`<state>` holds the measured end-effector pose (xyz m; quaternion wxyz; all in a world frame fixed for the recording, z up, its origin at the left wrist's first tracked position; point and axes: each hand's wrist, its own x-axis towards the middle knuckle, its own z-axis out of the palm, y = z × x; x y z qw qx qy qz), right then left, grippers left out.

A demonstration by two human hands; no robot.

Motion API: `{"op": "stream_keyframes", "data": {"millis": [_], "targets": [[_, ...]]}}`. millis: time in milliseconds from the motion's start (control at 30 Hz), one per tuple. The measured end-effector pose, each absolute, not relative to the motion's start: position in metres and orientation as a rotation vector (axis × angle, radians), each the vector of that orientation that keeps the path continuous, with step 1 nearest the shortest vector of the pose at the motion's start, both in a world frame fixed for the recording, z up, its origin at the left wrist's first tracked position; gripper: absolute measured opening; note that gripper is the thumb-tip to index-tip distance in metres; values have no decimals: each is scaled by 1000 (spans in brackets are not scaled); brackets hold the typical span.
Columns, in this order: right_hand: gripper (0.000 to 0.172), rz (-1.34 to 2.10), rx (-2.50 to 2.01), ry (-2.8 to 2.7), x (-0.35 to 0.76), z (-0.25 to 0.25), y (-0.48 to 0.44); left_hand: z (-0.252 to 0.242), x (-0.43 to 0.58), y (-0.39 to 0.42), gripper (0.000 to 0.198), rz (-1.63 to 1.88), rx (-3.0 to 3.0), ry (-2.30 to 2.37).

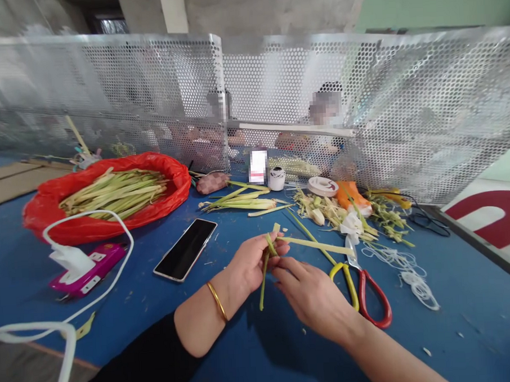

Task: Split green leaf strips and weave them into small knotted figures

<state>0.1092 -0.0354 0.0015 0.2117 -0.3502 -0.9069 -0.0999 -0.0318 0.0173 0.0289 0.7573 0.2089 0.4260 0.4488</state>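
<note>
Folded green leaf strips (271,246) are pinched in my left hand (250,257), which wears a gold bangle (217,301). One strip end hangs below the fingers, and a long pale strip reaches out to the right. Close against it, my right hand (303,284) has its fingers bent together at the lower side of the folded strips; what its fingertips grip is hidden. Just right of my right hand lie scissors (363,287) with one red and one yellow handle. A black-screened phone (185,250) rests on the blue table (159,324) to the left.
A red plastic bag (181,183) holds many long leaf strips. Nearby are a purple power strip (89,271) with a white cable, a leaf bundle (242,200), leaf scraps (323,207), a tape roll (322,186) and white string (415,280). Behind a perforated metal screen (140,78), people sit.
</note>
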Motion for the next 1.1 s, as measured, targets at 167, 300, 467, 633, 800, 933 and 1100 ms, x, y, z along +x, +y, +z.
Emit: {"op": "stream_keyframes", "data": {"millis": [167,300,467,633,800,933,1100], "targets": [[30,-595,-808,-2559,106,10,-42,30,-27,14,13,970,458,943],[23,-641,-758,-2544,101,4,-42,23,-21,8,13,946,494,929],[21,-556,-730,-2473,102,-1,-39,14,-17,5,17,943,583,875],[17,-200,-977,-2030,117,16,-34,15,-17,4,24,973,796,905],[19,570,-1419,-1545,132,26,-19,23,-18,1,27,910,941,950],[21,586,-1511,-1483,135,22,-12,25,-17,0,24,879,974,956],[26,780,-1552,-1432,136,13,-5,24,-18,0,19,868,969,959]]}}
